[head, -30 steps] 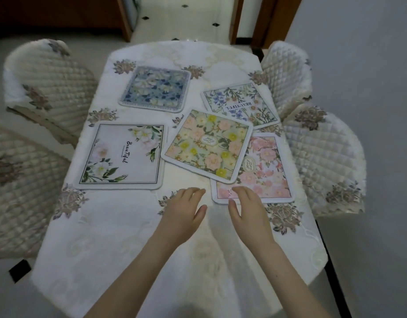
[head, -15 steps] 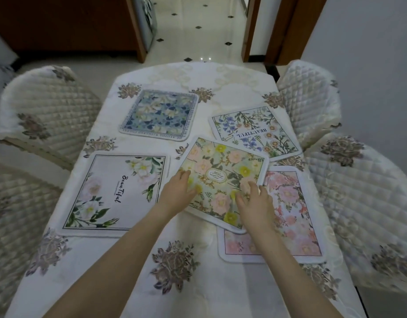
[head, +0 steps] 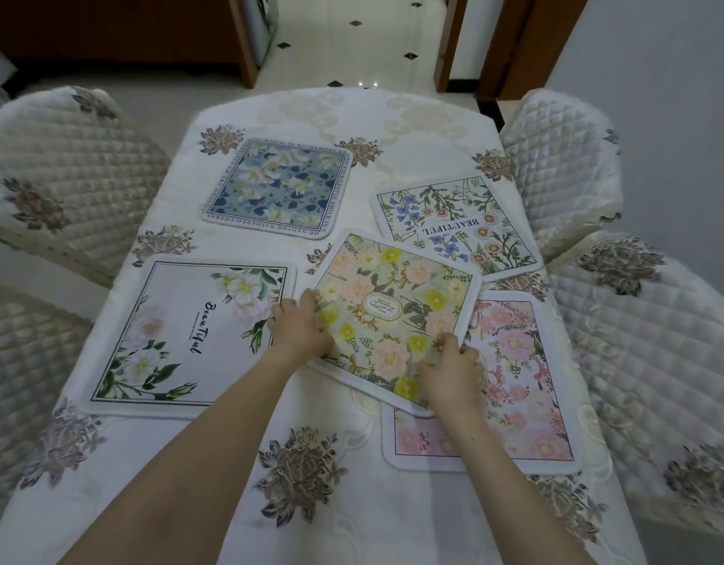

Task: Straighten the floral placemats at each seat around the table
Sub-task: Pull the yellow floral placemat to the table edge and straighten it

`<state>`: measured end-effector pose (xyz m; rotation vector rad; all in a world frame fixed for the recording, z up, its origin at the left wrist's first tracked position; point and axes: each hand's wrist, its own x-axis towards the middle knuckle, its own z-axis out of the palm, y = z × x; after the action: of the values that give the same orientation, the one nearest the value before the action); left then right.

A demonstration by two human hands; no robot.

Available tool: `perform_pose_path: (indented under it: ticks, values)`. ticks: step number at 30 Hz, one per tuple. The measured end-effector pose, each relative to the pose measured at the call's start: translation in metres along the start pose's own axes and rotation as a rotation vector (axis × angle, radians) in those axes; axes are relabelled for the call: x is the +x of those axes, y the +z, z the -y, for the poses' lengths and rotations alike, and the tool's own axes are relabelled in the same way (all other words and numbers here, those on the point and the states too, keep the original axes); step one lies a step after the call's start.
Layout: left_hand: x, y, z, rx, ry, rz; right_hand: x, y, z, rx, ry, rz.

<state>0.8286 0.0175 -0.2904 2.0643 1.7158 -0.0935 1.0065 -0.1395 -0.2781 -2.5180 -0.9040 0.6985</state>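
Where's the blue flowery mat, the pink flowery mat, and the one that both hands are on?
Blue flowery mat (head: 275,188): head view, the middle of its pattern.
Pink flowery mat (head: 523,385): head view, its uncovered right half.
Yellow and pink GARDEN mat (head: 392,303): head view, near its oval label.

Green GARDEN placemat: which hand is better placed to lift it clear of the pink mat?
Right, probably. The right hand rests on the green placemat where it overlaps the pink placemat; the left hand holds the far-side edge.

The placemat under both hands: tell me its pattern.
Pale green placemat with pink and yellow flowers and a central oval label; head view.
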Motion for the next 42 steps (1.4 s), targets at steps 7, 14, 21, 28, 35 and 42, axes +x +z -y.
perform_pose_path:
  ticks: [7,14,21,28,35,42]
  values:
    - [-0.012,0.003,0.025,-0.272,-0.016,0.009,-0.014,-0.009,-0.011,0.391,0.032,-0.085]
    - [-0.083,0.011,0.040,-0.507,0.052,-0.021,-0.057,-0.013,-0.013,0.318,0.019,-0.089]
    - [-0.167,0.015,0.070,-0.587,0.008,-0.021,-0.128,-0.004,-0.024,0.294,-0.031,-0.101]
    - [-0.249,0.022,0.116,-0.595,-0.001,0.005,-0.214,0.017,-0.041,0.288,0.008,-0.075]
    - [-0.317,0.041,0.163,-0.607,-0.025,0.053,-0.285,0.039,-0.058,0.236,0.028,-0.042]
    - [-0.357,0.054,0.195,-0.661,-0.083,0.104,-0.325,0.054,-0.073,0.207,0.010,-0.042]
